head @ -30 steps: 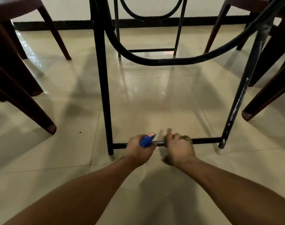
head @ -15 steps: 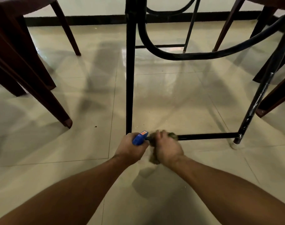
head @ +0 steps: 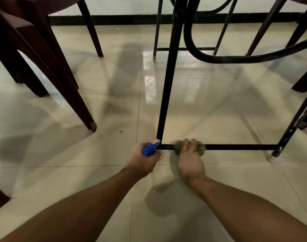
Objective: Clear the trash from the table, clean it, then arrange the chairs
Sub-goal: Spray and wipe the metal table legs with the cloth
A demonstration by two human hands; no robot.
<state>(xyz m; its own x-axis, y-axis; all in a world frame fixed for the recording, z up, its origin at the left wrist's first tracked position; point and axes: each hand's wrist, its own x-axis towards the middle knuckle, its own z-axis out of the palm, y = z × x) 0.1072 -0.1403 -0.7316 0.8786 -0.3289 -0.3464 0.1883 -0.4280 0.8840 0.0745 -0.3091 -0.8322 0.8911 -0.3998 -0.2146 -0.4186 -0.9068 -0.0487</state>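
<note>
1. Sliding left along the bar (head: 240, 147) over the past second, the right hand (head: 190, 165) and its cloth (head: 200, 148) now sit near the corner leg (head: 168, 84), just beside the left hand (head: 142, 161), which has shifted to that corner too.
2. Right fingers (head: 189, 143) curl over the cloth, pressed together, clamping it round the bar; the cloth bulges out on either side of them.
3. Gripped in the left hand is a blue sprayer (head: 150, 148), its tip at the joint of leg and bar. The fingers are hidden behind the back of the hand, so how they lie cannot be told.
4. Only the black frame (head: 219, 59) of the table shows: the leg rises just beyond the left fingers, and the bar runs rightward from the right fingers to a far leg (head: 296, 123) with chipped paint. The tabletop is out of view.
5. Dark chairs (head: 49, 67) stand well apart to the left of the left fingers, with more legs at the right edge. They look pulled back and not yet arranged.
6. Reaching the corner suggests that this stroke is spent. Cleaning appears to be down to the frame, and the stretch right of the fingers may still need the cloth.
7. Small specks (head: 120, 131) dot the floor (head: 62, 154) left of the sprayer.
</note>
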